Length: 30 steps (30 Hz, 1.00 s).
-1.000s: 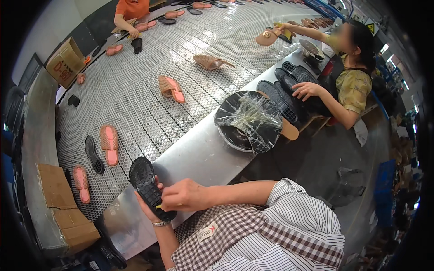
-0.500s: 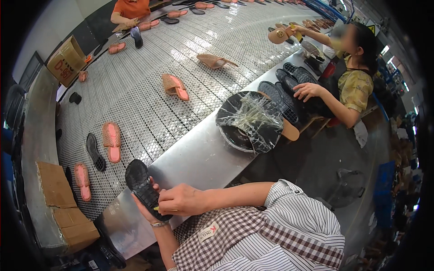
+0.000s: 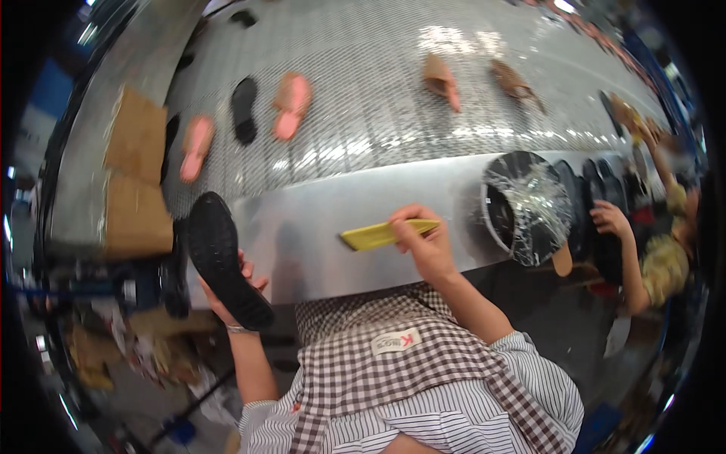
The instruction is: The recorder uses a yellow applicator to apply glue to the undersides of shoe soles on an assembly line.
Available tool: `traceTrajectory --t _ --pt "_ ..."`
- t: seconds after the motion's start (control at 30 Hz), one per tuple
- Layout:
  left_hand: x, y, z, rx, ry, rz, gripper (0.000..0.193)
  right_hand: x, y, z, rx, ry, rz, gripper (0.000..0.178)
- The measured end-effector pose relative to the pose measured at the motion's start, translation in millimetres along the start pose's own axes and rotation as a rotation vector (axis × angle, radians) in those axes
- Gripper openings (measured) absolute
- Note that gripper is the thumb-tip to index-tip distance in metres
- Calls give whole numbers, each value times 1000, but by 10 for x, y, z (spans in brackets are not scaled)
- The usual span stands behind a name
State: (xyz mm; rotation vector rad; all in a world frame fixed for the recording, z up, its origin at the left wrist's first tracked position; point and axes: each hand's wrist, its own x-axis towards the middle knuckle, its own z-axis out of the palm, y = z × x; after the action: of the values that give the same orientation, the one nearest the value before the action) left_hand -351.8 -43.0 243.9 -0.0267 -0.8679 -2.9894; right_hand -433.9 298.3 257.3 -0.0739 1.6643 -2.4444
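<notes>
A black shoe sole [image 3: 218,250] stands tilted in my left hand [image 3: 252,277], whose fingers wrap round its right edge. To the right, above the metal ledge, my right hand [image 3: 429,248] is shut on a flat yellow brush [image 3: 372,236]. The brush's short dark tip points left, well apart from the sole. Farther right, a round black pot [image 3: 499,214] sits on the ledge, its top partly covered by a black lid with clear, stringy film [image 3: 534,203].
Beyond the metal ledge [image 3: 318,216], a mesh conveyor [image 3: 355,121] carries pink-lined woven slippers [image 3: 292,106] and a black sole [image 3: 243,111]. A cardboard piece [image 3: 138,208] stands at the left. At the right, a co-worker's hand [image 3: 609,219] is over several dark soles [image 3: 572,197].
My right hand has drawn the brush away from the sole and moved right. The sole has been turned in my left hand. The whole view has swung round.
</notes>
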Motion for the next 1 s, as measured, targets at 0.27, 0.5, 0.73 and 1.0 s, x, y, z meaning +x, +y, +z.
traceTrajectory --t 0.27,0.5,0.73,1.0 --pt "-1664 431 -378 -62 440 297 76 35 620 -421 387 4 207 11" --pt "-3063 -31 -1036 -128 706 472 75 223 906 -232 439 -224 325 14" --pt "-3580 -838 -1438 -363 913 485 76 416 967 -91 570 -358 422 18" --pt "-3346 -1350 -1703 -486 1109 399 82 516 898 -272 609 -382 469 21"
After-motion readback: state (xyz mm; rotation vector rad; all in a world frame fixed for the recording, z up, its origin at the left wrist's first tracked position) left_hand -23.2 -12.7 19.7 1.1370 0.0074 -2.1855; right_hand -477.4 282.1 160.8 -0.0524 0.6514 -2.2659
